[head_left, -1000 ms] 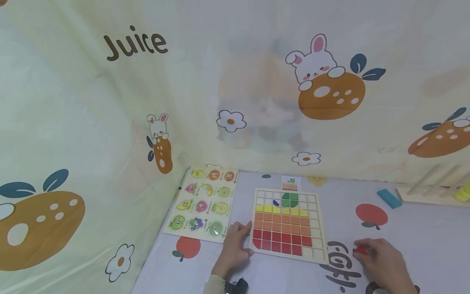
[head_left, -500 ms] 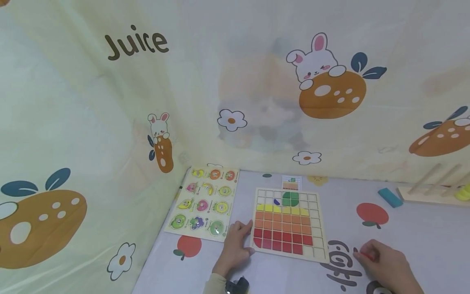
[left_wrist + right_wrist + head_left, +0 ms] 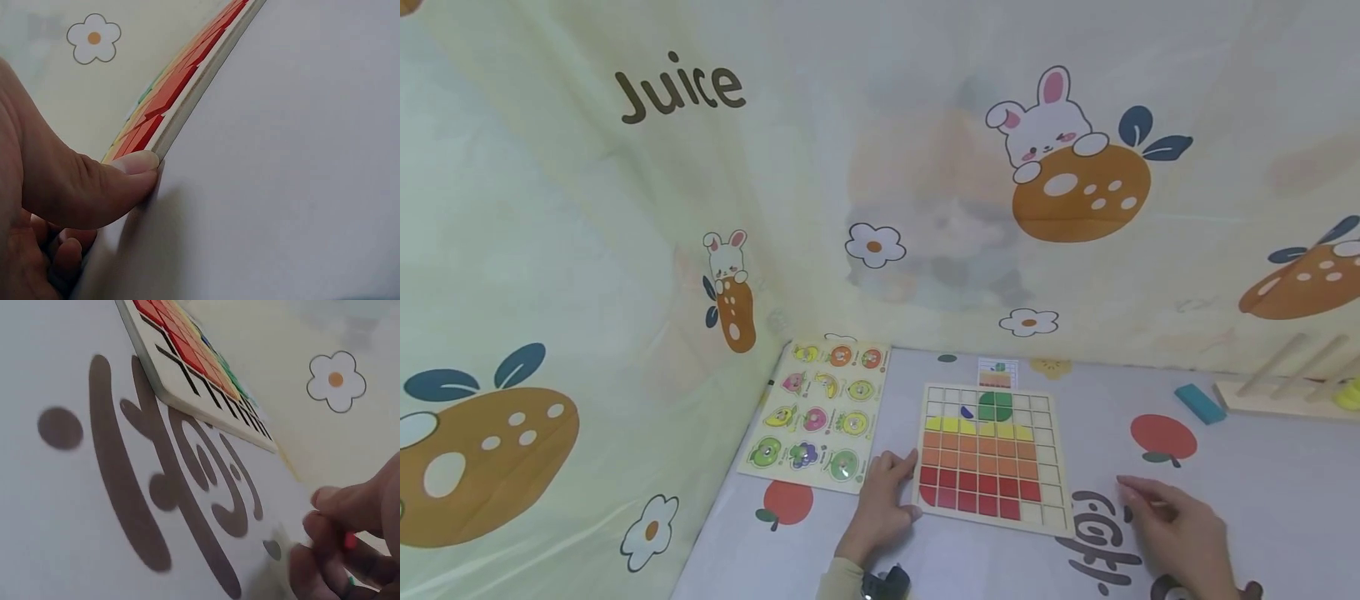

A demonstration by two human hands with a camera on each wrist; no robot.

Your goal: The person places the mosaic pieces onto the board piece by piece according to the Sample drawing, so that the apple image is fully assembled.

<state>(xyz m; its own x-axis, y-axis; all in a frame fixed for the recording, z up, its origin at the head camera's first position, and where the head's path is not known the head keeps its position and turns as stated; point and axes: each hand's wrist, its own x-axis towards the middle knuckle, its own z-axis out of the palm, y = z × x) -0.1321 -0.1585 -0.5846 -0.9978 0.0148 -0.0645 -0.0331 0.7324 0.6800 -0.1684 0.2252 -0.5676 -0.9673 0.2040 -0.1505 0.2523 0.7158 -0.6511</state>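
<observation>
At the left side of a wooden grid puzzle board, my left hand holds the near left corner. Its thumb lies against the front edge in the left wrist view. Red, orange and yellow tiles fill rows of the board, with a green shape and a small blue piece above them. To the right of the board, over the printed lettering, my right hand has its fingers bent together. A small red tile shows between them in the right wrist view, mostly hidden by the fingers.
Left of the board lies a fruit picture puzzle. Behind it is a small pattern card. A teal block and a wooden stand with pegs are at the far right. A patterned cloth wall rises behind the table.
My right hand has turned and shifted its fingers around the red tile, which is now hidden in the head view. The left hand and the board stay put.
</observation>
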